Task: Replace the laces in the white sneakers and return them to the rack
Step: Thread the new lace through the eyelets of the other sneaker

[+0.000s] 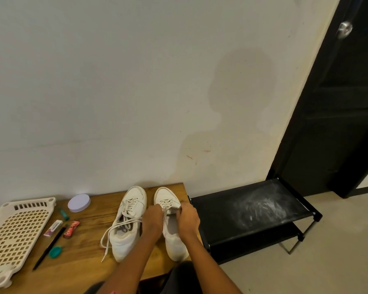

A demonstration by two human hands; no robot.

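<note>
while sat on the wooden table (pixel 89 247), left sneaker (pixel 128 221) laces trailing loose. left hand (pixel 152 217) and right hand (pixel 188 217) both pinching laces (pixel 166 205) on the right sneaker (pixel 168 219). black shoe rack (pixel 253 209) just beside, dusty.

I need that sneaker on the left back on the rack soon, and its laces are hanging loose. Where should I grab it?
Take the left sneaker at its heel collar, coming from above on the near side. The opening faces up toward you, and the loose lace trails off its left side, so a heel grip likely avoids it.
</note>
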